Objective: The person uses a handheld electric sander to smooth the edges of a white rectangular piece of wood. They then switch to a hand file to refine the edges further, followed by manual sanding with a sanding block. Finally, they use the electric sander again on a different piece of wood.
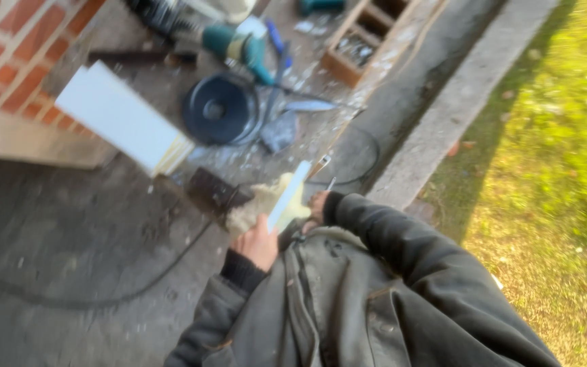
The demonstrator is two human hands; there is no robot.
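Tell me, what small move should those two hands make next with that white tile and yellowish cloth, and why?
Probably draw the yellowish cloth along the thin white tile, I would judge. The left hand presses the cloth to the tile's face while the right hand steadies its far edge, tilted. The blur hides any dirt.

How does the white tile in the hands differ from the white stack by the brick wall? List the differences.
The tile in the hands is a single thin piece seen nearly edge-on, gripped by the left hand along with a yellowish cloth; the stack by the wall is several layers thick, larger in view, resting untouched. Both are white, flat and rectangular.
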